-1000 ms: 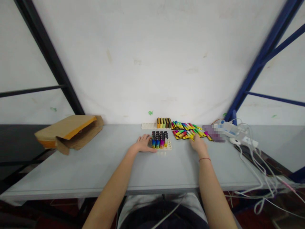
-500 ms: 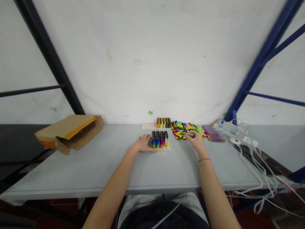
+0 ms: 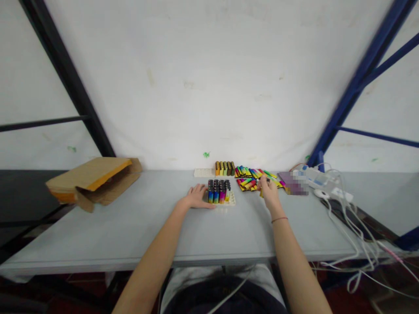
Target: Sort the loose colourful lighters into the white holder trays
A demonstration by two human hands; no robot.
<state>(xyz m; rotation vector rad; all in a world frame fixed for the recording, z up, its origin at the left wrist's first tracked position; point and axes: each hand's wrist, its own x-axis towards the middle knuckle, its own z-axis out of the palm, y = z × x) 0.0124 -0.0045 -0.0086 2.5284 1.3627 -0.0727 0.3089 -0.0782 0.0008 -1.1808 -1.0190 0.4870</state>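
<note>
Several lighters (image 3: 216, 194) with black tops and rainbow-coloured bodies stand upright in rows in a white tray (image 3: 232, 200). My left hand (image 3: 196, 197) lies at the tray's left side, fingers spread and the thumb along its front corner. Whether it presses on the tray I cannot tell. To the right, my right hand (image 3: 269, 191) is closed on a yellowish lighter (image 3: 261, 193), held upright and partly hidden by the fingers. Just behind that hand, several colourful lighters (image 3: 247, 184) lie in a loose pile.
Behind the tray, a second block of lighters (image 3: 225, 168) stands beside a white tray (image 3: 204, 172) with no lighters in it. A cardboard box (image 3: 94, 179) lies at the left. A purple item (image 3: 291, 183), a power strip (image 3: 317, 178) and tangled white cables (image 3: 356, 222) occupy the right.
My right hand has turned the lighter from lying flat to upright, above the table in front of the pile. My left hand stays in place beside the tray.
</note>
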